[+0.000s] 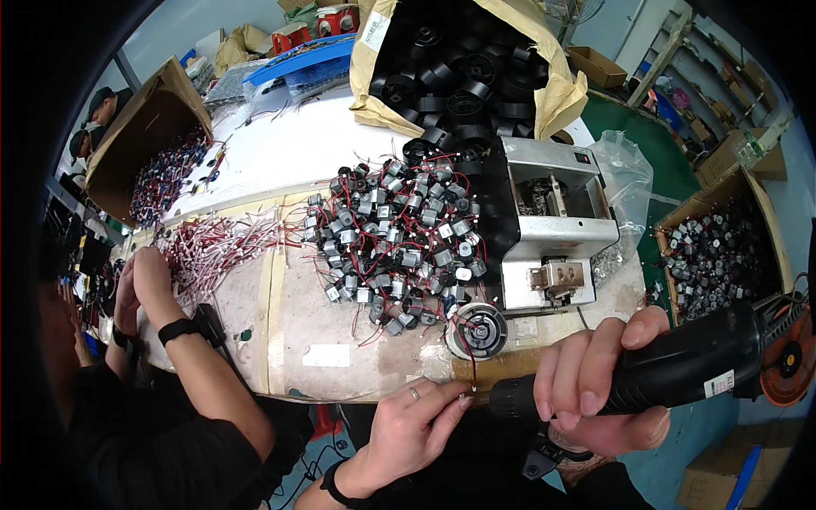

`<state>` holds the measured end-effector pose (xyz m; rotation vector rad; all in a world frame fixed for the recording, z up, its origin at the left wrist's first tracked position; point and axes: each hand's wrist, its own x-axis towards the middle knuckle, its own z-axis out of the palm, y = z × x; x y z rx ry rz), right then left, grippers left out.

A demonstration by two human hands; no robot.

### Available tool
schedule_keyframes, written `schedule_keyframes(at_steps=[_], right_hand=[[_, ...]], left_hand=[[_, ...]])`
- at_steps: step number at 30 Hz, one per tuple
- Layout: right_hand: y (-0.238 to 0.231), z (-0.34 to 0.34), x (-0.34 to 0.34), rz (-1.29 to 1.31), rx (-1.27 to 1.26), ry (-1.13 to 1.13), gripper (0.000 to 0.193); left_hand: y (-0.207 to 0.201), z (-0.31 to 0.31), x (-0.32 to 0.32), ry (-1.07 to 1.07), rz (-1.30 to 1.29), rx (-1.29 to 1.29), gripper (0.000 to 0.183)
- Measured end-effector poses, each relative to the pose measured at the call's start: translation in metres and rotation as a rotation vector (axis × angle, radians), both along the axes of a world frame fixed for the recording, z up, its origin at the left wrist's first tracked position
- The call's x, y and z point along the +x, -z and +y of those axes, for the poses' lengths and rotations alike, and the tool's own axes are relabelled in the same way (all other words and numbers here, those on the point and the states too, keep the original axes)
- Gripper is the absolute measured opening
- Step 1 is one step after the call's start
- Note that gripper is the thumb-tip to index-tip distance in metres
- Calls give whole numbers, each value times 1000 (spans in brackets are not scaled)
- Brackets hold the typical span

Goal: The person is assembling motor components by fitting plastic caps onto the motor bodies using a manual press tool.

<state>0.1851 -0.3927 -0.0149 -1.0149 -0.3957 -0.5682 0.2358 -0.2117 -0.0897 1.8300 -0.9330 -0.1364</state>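
A person's right grip (595, 365) was wrapped around a black handheld tool (680, 357), the fingers over its barrel and the thumb beneath. Just left of it, the left grip (416, 421), with a ring on one finger, had thumb and forefinger drawn nearly together in front of the tool's nose; whether the fingertips had hold of anything was too small to tell. Just beside those fingertips hung the pale end of a dark wire (473, 367), running down from a round wheel (478, 330) that lay flat near the counter's front edge, just beyond the left grip.

Farther beyond the grips, a heap of small silver motors (404, 246) with red leads covered the middle of the counter (297, 314). To the heap's right, directly beyond the right grip, stood a silver metal machine (557, 228), a clear plastic bag (627, 174) beside it. Beyond both, black plastic wheels (463, 104) filled an open paper bag (557, 93).

Well to the left of the grips, a co-worker's hands (151, 276) were at a pile of red and white wires (225, 251); past them a tilted cardboard box (144, 140) held more small wired parts. Off to the right, above the tool, another box (769, 225) was loaded with motors, and an orange fan (786, 361) showed behind the tool's rear end.
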Motion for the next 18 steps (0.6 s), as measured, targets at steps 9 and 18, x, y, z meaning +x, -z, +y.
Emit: schedule_keyframes(at_steps=[9, 18], right_hand=[[3, -14, -4, -44, -45, 16, 54], [5, -12, -2, -20, -53, 4, 56]], left_hand=[[8, 9, 0, -69, 13, -59, 15], [15, 19, -1, -130, 46, -46, 15]])
